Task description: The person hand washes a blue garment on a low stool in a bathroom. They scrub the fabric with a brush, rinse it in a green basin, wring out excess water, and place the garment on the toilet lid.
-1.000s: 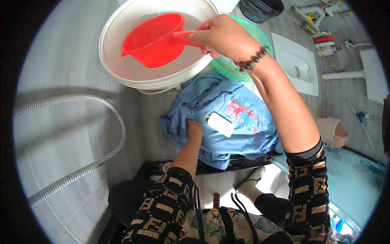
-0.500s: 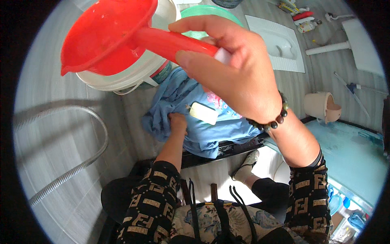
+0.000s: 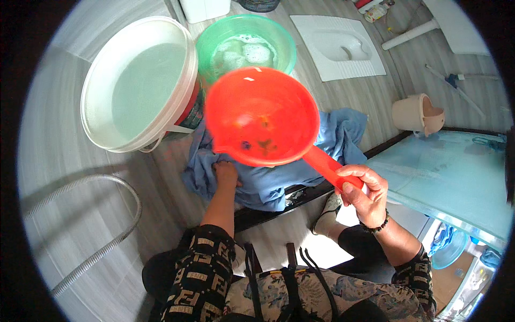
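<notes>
My right hand (image 3: 367,193) is closed round the end of a red plastic water dipper's handle. The bowl of the dipper (image 3: 263,115) hangs over the middle of a blue garment (image 3: 343,134), hiding much of it. Dark and orange marks show inside the bowl; whether it holds water I cannot make out for certain. On the garment's left part lies my left hand (image 3: 226,174), its fingers curled into the cloth. The garment spreads on the floor against a black sill (image 3: 257,219).
At the left stands a white bucket (image 3: 88,110) of cloudy water, touching a green basin (image 3: 292,48) with suds. A squat toilet (image 3: 343,49) lies beyond. A beige pail (image 3: 410,114) and a glass panel (image 3: 434,161) are at the right; a metal hose (image 3: 137,214) curves at the left.
My right hand has brought the dipper from over the bucket, rightward and nearer to me, over the garment. The view has shifted, showing the bucket's water and the suds. My left hand stays on the cloth.
</notes>
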Motion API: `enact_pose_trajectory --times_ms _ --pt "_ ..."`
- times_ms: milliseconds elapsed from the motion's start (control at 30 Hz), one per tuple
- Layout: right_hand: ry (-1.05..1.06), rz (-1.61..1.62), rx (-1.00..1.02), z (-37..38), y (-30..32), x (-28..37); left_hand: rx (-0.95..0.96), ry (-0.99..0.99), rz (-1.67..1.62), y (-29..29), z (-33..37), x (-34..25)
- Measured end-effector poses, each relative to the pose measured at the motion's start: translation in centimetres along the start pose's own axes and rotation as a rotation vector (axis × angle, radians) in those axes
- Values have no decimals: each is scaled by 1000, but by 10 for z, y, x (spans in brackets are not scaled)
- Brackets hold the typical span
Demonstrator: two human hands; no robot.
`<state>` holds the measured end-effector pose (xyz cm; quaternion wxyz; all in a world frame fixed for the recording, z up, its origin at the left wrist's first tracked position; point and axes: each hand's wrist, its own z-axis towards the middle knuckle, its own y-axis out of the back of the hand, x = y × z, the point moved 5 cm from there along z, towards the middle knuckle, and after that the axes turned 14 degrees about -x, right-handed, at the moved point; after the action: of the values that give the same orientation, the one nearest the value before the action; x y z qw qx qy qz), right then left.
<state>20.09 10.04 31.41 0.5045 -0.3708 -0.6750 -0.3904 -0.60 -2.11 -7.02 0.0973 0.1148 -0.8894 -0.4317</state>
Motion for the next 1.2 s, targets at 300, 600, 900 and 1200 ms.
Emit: enact_pose_trajectory --times_ms 300,600,900,1200 --pt "-387 -67 -298 57 55 -143 -54 -13 57 26 -17 -1" --pt "-229 -19 -417 103 68 -154 -71 23 80 28 -20 2" --pt "295 62 -327 88 13 -12 -21 23 31 34 -20 3" --pt "653 226 -26 100 -168 87 51 66 44 28 -19 18"
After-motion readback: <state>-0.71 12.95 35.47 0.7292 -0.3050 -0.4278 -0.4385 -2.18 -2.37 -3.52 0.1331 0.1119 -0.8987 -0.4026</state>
